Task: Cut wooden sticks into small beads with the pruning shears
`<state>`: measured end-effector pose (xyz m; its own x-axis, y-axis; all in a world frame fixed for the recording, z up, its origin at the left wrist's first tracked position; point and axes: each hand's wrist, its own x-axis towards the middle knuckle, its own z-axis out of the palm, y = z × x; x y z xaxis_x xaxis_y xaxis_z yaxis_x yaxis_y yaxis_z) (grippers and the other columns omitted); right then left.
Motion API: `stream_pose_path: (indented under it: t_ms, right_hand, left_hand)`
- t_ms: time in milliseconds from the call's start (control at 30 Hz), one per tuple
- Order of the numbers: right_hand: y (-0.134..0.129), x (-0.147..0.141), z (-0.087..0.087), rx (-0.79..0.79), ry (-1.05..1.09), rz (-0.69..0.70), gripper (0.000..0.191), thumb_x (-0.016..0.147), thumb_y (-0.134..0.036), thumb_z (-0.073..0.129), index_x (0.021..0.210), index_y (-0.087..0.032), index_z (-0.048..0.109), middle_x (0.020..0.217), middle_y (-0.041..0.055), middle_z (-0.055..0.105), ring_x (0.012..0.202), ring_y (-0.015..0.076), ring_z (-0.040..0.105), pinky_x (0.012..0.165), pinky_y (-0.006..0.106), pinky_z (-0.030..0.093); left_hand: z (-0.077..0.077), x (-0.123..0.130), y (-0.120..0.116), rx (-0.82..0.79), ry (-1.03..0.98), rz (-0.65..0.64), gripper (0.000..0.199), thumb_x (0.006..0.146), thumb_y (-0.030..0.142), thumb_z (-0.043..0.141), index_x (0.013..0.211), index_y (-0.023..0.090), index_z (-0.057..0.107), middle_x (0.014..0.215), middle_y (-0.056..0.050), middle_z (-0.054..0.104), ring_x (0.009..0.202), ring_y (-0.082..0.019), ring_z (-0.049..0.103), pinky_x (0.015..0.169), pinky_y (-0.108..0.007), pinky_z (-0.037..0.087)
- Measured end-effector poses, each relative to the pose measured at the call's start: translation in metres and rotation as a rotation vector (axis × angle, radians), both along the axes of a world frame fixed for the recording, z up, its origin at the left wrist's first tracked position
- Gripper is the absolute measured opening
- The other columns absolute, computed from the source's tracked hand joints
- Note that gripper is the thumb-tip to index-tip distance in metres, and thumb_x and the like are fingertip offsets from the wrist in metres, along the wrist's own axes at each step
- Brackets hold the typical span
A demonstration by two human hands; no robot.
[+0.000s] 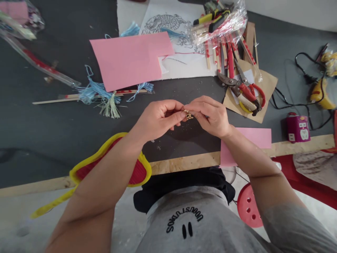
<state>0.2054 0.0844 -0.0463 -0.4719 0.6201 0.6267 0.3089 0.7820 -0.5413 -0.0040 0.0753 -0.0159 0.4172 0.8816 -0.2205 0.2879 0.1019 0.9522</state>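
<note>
My left hand (164,117) and my right hand (209,114) meet over the dark grey table. Both are closed in a pinch, with fingertips touching or nearly so. Whatever lies between the fingertips is too small and too covered to make out. Right below them sits a little cluster of small beige pieces (189,116), possibly cut bits of wooden stick. Beneath my left forearm lies a fan-like shape (138,172) with a fuzzy yellow border, a red middle and a yellow handle. Pink paper (254,137) lies partly under my right forearm.
Pruning shears (243,89) rest on brown paper (260,114) at the right. Behind are pink card (129,59), a dragon drawing (165,24) and wrapped sticks (221,38). Blue tassels (92,92) lie left; a purple power adapter (298,128) and black cord (283,103) lie right.
</note>
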Motion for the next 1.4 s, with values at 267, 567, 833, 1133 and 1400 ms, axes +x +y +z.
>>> stream_pose_path:
  t_ms: [267, 567, 833, 1133, 1400]
  right_hand:
    - [-0.001, 0.001, 0.000, -0.045, -0.024, -0.016, 0.020, 0.102, -0.020, 0.052, 0.110, -0.022, 0.071, 0.099, 0.0047, 0.074, 0.094, 0.0163, 0.071, 0.083, 0.031, 0.059]
    - [-0.002, -0.003, 0.002, -0.033, 0.050, -0.039, 0.017, 0.100, -0.017, 0.057, 0.106, -0.020, 0.072, 0.096, 0.0054, 0.075, 0.091, 0.0152, 0.072, 0.080, 0.029, 0.059]
    - [-0.005, -0.006, 0.002, -0.105, 0.067, -0.076, 0.016, 0.099, -0.017, 0.057, 0.106, -0.021, 0.071, 0.096, 0.0045, 0.075, 0.088, 0.0143, 0.071, 0.079, 0.028, 0.059]
    - [-0.005, -0.009, 0.001, -0.084, 0.093, -0.077, 0.016, 0.099, -0.015, 0.057, 0.106, -0.020, 0.071, 0.094, 0.0058, 0.075, 0.088, 0.0147, 0.071, 0.078, 0.028, 0.058]
    - [-0.006, -0.010, 0.001, -0.161, 0.102, -0.137, 0.008, 0.097, -0.020, 0.061, 0.091, -0.019, 0.066, 0.083, 0.0016, 0.073, 0.074, 0.0113, 0.067, 0.069, 0.022, 0.053]
  left_hand:
    - [0.001, 0.001, 0.000, -0.013, -0.030, 0.025, 0.017, 0.088, 0.034, 0.068, 0.087, 0.018, 0.073, 0.078, -0.004, 0.074, 0.060, -0.011, 0.063, 0.051, -0.020, 0.050]
    - [-0.004, 0.003, -0.002, -0.088, -0.132, 0.082, 0.023, 0.085, 0.039, 0.070, 0.090, 0.017, 0.074, 0.078, -0.006, 0.075, 0.053, -0.009, 0.055, 0.046, -0.021, 0.043]
    - [-0.010, 0.005, -0.003, -0.166, -0.244, 0.134, 0.021, 0.083, 0.037, 0.073, 0.088, 0.016, 0.074, 0.075, -0.004, 0.072, 0.050, -0.006, 0.045, 0.046, -0.020, 0.035]
    - [-0.012, 0.004, -0.004, -0.194, -0.242, 0.152, 0.028, 0.081, 0.045, 0.076, 0.087, 0.018, 0.074, 0.075, -0.004, 0.071, 0.051, -0.007, 0.045, 0.048, -0.022, 0.036]
    - [-0.015, 0.003, -0.004, -0.178, -0.237, 0.166, 0.031, 0.081, 0.049, 0.076, 0.091, 0.019, 0.075, 0.074, -0.004, 0.070, 0.050, -0.007, 0.041, 0.047, -0.023, 0.032]
